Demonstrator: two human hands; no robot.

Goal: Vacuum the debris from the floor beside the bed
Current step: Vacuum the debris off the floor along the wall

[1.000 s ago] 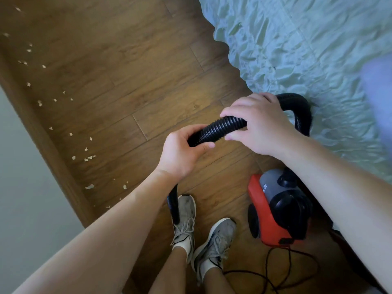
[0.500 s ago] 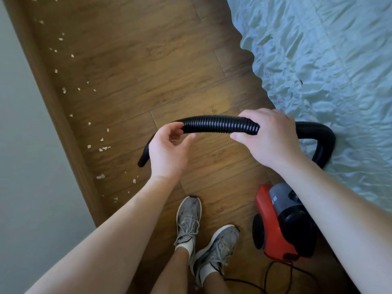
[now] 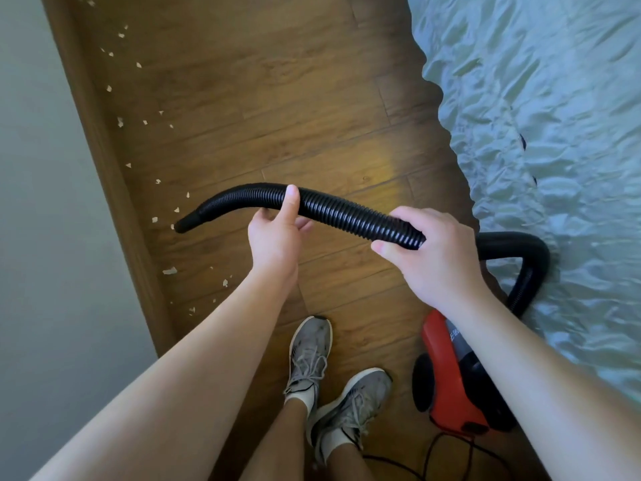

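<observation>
Above the wood floor (image 3: 277,98), both hands hold the black hose (image 3: 340,211). The left hand (image 3: 275,234) grasps it near the middle, thumb on top. The right hand (image 3: 433,251) grips it closer to the red vacuum (image 3: 447,383), which sits by the bed (image 3: 537,116). The hose tip points at little bits of paper (image 3: 170,271) along the baseboard (image 3: 114,175).

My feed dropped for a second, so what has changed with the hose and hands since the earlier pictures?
The free end of the hose swung up from beside the left shoe and out leftward, now pointing toward the debris by the baseboard. The left hand loosened, then re-gripped, thumb on top. The right hand kept its grip; the vacuum stayed on the floor by the bed.
</observation>
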